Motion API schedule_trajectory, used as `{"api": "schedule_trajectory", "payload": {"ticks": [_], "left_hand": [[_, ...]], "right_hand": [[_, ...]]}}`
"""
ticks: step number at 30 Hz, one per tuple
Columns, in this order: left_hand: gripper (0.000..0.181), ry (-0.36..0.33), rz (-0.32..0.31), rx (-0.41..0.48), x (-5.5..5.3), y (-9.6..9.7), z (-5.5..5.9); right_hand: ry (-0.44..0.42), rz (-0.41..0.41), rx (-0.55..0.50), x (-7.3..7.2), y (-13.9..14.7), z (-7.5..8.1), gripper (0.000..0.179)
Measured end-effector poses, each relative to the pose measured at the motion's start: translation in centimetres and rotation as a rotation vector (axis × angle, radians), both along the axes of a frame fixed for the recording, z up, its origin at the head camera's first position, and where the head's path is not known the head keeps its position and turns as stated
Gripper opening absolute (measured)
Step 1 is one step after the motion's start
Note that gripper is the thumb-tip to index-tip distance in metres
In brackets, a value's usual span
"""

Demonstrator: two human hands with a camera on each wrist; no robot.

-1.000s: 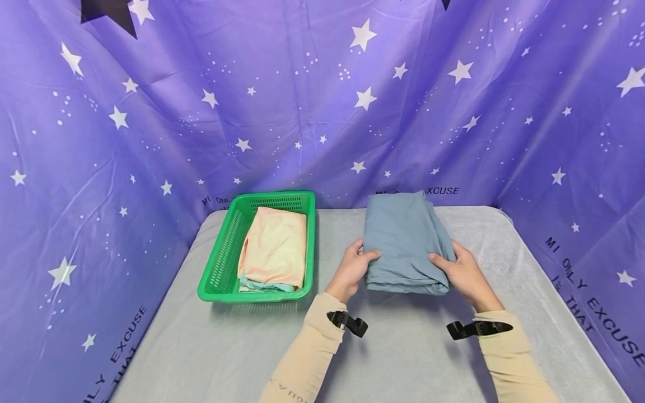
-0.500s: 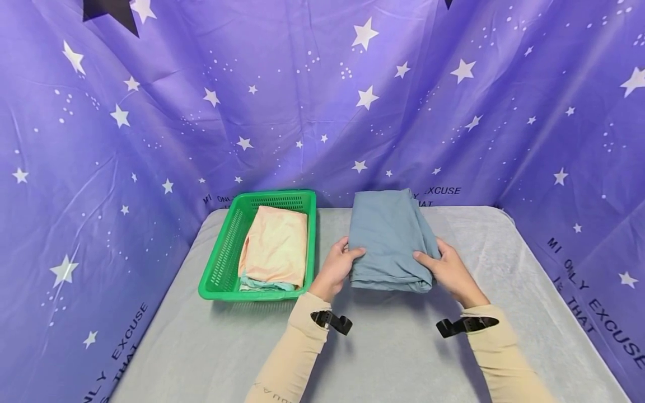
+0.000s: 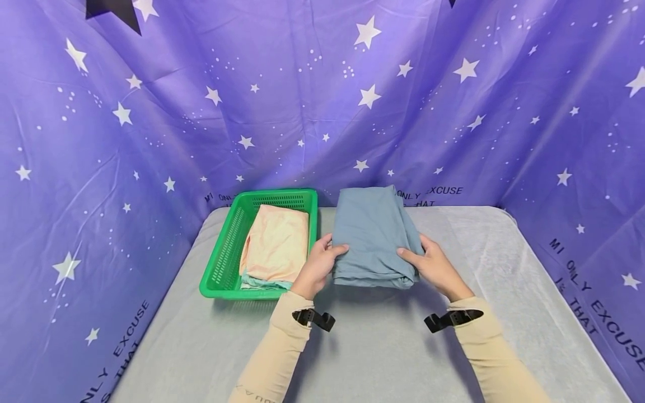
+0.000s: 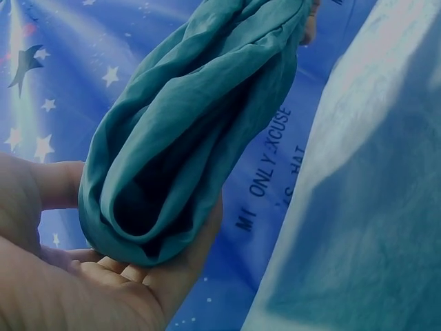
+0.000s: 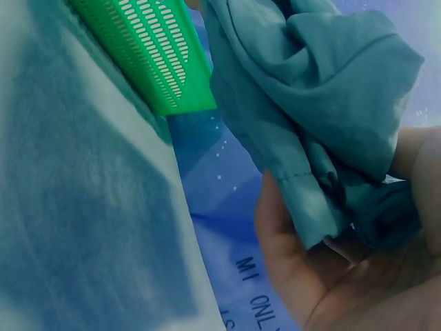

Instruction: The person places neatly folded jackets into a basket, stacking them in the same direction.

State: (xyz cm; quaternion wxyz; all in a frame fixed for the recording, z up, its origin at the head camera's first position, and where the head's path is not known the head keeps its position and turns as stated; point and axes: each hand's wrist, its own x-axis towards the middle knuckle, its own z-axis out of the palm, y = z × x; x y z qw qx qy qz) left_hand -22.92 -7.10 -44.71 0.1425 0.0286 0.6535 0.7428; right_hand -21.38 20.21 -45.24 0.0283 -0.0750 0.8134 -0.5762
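A folded blue-grey cloth garment (image 3: 370,235) is held up above the table between both hands; its exact kind cannot be told. My left hand (image 3: 317,267) grips its left edge, thumb on top and fingers beneath. At the opposite edge, my right hand (image 3: 437,268) pinches it the same way. The left wrist view shows the rolled layers of the cloth (image 4: 158,152) between thumb and fingers. In the right wrist view, loose folds and a stitched hem of the cloth (image 5: 310,110) hang over the right fingers.
Left of the cloth stands a green plastic basket (image 3: 221,291) on the grey-covered table (image 3: 383,347). Inside it lies a folded peach cloth (image 3: 278,243) over a teal one (image 3: 264,283). A purple starry curtain (image 3: 302,101) encloses the table's back and sides.
Both hands have carried the folded cloth steadily leftward, closer to the green basket. The grip on it looks the same, and the basket with its contents has stayed put.
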Motion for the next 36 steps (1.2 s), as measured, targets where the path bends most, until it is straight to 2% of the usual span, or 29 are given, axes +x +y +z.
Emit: {"api": "schedule_trajectory", "payload": {"ticks": [7, 15, 22, 25, 36], "left_hand": [[0.064, 0.018, -0.002, -0.022, -0.2, -1.3, 0.1], [0.046, 0.0, -0.006, -0.014, 0.1, -3.0, 0.8], [0.046, 0.02, 0.003, 0.0, 0.2, -4.1, 0.7], [0.045, 0.03, 0.018, -0.014, 0.2, -4.6, 0.9], [0.038, -0.048, 0.084, -0.087, 0.4, -7.6, 1.7]], "right_hand": [[0.017, 0.025, 0.012, -0.5, -1.0, 0.3, 0.061], [0.031, 0.069, -0.016, -0.8, -2.4, 0.5, 0.058], [0.043, 0.096, 0.037, -0.9, -3.3, 0.6, 0.057], [0.037, 0.113, 0.024, -1.2, -3.8, 0.6, 0.058], [0.032, 0.177, -0.03, -2.0, -7.0, 1.0, 0.057]]}}
